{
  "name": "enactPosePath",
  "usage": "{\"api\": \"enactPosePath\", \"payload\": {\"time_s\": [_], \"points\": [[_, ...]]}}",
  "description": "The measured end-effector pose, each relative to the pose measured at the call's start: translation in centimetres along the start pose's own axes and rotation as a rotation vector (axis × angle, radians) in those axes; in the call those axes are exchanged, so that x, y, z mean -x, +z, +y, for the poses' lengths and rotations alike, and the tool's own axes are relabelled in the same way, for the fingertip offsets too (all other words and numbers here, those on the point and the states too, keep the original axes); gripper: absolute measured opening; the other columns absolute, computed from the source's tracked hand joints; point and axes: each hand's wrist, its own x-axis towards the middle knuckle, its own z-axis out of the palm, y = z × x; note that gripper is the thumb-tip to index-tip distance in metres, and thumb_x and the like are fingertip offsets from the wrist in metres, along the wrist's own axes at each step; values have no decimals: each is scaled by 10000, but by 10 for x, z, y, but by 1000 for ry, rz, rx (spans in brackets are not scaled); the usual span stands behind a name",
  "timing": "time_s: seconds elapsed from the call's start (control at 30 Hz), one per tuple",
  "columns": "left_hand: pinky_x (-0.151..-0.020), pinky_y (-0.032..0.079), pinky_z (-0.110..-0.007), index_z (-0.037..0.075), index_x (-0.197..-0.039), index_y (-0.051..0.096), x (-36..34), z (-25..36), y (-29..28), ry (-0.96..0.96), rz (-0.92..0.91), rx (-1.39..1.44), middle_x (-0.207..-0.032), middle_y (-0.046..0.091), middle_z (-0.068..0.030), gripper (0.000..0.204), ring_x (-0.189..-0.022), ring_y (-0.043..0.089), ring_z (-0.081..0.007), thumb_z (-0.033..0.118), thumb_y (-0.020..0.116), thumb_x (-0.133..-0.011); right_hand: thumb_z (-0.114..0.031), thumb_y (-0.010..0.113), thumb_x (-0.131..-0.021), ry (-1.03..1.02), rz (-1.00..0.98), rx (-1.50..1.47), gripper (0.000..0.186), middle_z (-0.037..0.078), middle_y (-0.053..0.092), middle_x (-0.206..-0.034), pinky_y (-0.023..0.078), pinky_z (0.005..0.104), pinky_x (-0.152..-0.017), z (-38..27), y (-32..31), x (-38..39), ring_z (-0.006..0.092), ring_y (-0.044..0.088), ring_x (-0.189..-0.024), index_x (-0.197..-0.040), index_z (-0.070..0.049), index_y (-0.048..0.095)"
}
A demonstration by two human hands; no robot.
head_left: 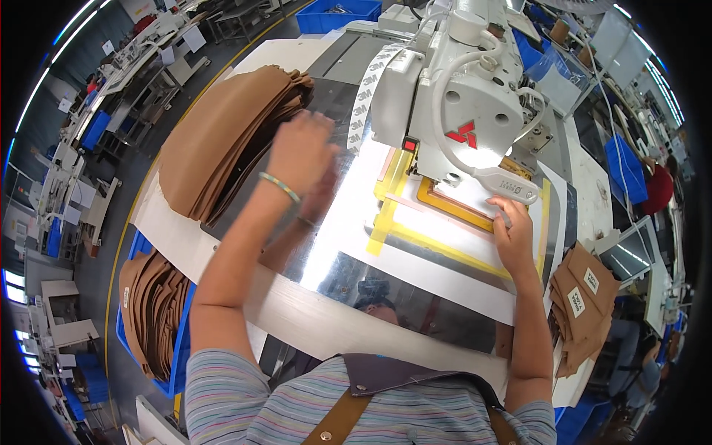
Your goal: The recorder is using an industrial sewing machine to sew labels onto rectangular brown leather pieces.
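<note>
My left hand [302,152], a beaded band at its wrist, is raised beside the right edge of a tall stack of brown cut pieces [215,141]. Its fingers are blurred, and whether they touch the stack cannot be made out. Under the head of a white industrial sewing machine [467,111], my right hand [512,226] is at the right end of an amber clamp frame [456,206]. Thumb and forefinger there are bent and apart, with nothing visible between them. A small white lamp [508,185] on a flexible neck hangs just above that hand.
Yellow tape [382,226] marks a white sheet on the shiny metal bed [356,278]. Labelled brown pieces [582,304] lie to the right. A blue crate [182,348] at lower left holds more brown pieces. Another blue bin [337,16] stands behind.
</note>
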Motion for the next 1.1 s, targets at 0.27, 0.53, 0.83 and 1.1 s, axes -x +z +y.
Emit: {"api": "enactPosePath", "payload": {"time_s": [0.27,0.53,0.83,1.1], "points": [[-1048,513,-436,42,-1372,654,31,-154,32,-39,284,-451,-1520,587,-129,518,-1298,583,-321,16,686,-856,0,619,-931,-134,88,96,194,158,671,-1025,515,423,-849,8,-4,5,354,637,-960,-1082,-21,738],[-991,556,-426,7,-1087,785,17,-174,-7,-104,297,127,-1239,738,-134,208,-1125,679,-349,67,691,-911,35,671,-882,-196,155,76,148,132,605,-904,495,425,-722,10,-4,8,321,602,-828,-990,-22,754],[-696,490,-275,6,-965,748,-6,-267,-40,-507,674,575,-784,689,4,248,-738,593,-53,250,731,-1011,32,675,-873,-196,74,51,150,142,580,-888,508,428,-756,1,1,4,333,610,-869,-998,-16,742],[-802,578,-389,32,-976,717,14,-49,-28,216,517,225,-1095,764,-94,59,-922,710,-293,84,722,-949,44,654,-888,-226,80,92,153,100,724,-1207,546,395,-858,3,-1,-2,311,672,-1046,-1002,-21,733]]}}
